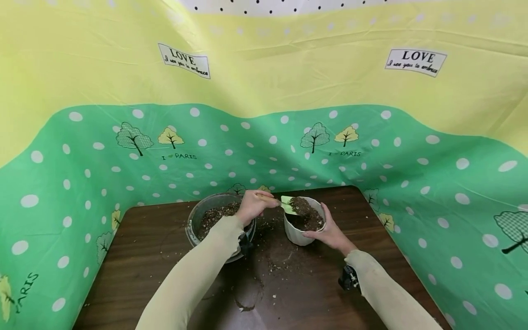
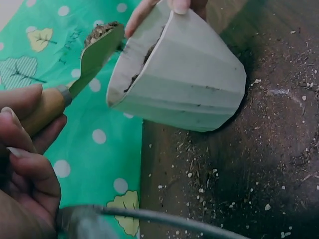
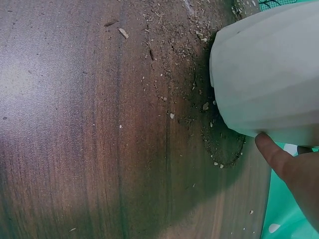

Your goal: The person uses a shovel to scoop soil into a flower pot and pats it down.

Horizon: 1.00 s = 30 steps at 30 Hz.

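My left hand [image 1: 250,206] grips the wooden handle of a small trowel [image 1: 287,207]. Its light green blade carries a heap of dark soil [image 2: 99,33] over the rim of a white plant pot [image 1: 298,236]. Soil [image 1: 314,222] shows inside this pot, whose sides are faceted. My right hand [image 1: 333,234] holds the pot from the right, thumb on the near side and fingers around the far side. In the right wrist view, one finger [image 3: 274,155] touches the pot's lower wall [image 3: 269,84]; the remaining fingers are mostly hidden.
A round grey tub [image 1: 192,234] with soil mix [image 1: 214,219] stands left of the pot, partly under my left forearm. Soil crumbs [image 1: 277,266] and white grains lie scattered over the brown wooden table [image 1: 156,256]. A green and yellow patterned cloth [image 1: 247,151] hangs around the table.
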Each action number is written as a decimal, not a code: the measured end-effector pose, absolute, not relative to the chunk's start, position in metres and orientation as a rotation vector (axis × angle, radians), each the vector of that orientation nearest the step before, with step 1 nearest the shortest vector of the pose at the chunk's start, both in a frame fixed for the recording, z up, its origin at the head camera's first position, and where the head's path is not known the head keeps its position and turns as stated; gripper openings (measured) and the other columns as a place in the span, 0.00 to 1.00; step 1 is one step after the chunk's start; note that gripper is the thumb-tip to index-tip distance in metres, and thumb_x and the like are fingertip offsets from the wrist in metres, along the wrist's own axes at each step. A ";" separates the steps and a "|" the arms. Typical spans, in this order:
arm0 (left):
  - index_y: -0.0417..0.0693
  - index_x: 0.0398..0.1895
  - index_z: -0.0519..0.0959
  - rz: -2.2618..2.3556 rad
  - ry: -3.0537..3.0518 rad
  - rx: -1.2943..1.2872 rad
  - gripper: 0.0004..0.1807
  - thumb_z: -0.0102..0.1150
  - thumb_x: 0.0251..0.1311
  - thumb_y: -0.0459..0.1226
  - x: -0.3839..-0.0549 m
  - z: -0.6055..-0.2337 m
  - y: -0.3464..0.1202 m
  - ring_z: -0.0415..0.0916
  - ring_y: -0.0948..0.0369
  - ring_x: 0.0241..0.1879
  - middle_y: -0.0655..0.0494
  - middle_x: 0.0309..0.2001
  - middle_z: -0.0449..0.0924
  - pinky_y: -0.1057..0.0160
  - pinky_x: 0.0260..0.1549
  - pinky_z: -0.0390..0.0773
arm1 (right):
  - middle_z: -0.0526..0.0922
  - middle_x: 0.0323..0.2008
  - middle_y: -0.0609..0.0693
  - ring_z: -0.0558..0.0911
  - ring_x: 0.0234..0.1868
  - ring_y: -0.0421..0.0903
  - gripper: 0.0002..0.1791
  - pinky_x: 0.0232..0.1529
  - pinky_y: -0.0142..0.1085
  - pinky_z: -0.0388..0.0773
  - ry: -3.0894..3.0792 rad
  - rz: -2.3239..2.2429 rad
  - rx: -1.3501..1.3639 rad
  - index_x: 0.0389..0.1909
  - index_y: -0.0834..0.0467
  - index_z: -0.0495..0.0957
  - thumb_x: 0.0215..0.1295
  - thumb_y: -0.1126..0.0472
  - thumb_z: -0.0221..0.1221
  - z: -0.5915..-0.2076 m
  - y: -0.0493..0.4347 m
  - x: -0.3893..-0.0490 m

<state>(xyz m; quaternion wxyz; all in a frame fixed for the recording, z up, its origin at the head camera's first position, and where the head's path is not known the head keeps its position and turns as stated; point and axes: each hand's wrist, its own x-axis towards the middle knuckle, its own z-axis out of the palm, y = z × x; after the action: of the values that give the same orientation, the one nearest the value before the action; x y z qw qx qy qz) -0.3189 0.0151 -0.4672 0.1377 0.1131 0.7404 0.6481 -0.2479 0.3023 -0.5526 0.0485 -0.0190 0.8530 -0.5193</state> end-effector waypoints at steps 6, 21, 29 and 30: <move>0.41 0.41 0.87 1.840 2.194 0.347 0.12 0.73 0.54 0.35 -0.319 -0.469 0.030 0.65 0.61 0.09 0.53 0.29 0.87 0.65 0.13 0.71 | 0.39 0.76 0.67 0.48 0.73 0.67 0.70 0.66 0.63 0.55 2.606 -1.583 -0.048 0.79 0.50 0.27 0.54 0.50 0.75 -0.551 0.301 -0.249; 0.38 0.44 0.86 1.760 2.218 0.345 0.15 0.73 0.54 0.34 -0.318 -0.471 0.049 0.65 0.63 0.08 0.48 0.28 0.86 0.64 0.13 0.71 | 0.43 0.74 0.69 0.52 0.72 0.68 0.69 0.65 0.62 0.57 2.580 -1.645 -0.073 0.78 0.56 0.27 0.55 0.56 0.75 -0.549 0.299 -0.247; 0.46 0.40 0.86 1.706 2.284 0.265 0.11 0.73 0.54 0.35 -0.317 -0.472 0.052 0.66 0.62 0.08 0.48 0.26 0.85 0.61 0.15 0.74 | 0.41 0.74 0.72 0.49 0.72 0.69 0.65 0.66 0.62 0.55 2.520 -1.654 -0.068 0.78 0.62 0.28 0.58 0.62 0.71 -0.516 0.289 -0.232; 0.45 0.41 0.86 1.706 2.291 0.260 0.11 0.73 0.54 0.35 -0.317 -0.472 0.052 0.66 0.61 0.08 0.48 0.25 0.85 0.61 0.15 0.74 | 0.41 0.74 0.72 0.49 0.72 0.69 0.64 0.66 0.62 0.55 2.526 -1.649 -0.068 0.78 0.62 0.28 0.58 0.62 0.71 -0.514 0.289 -0.232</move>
<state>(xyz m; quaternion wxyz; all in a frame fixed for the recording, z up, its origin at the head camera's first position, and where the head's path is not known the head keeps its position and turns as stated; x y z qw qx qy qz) -0.3171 0.0521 -0.4720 0.1363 0.0896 0.7913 0.5892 -0.2316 0.2887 -0.5144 0.0620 -0.0225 0.8356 -0.5454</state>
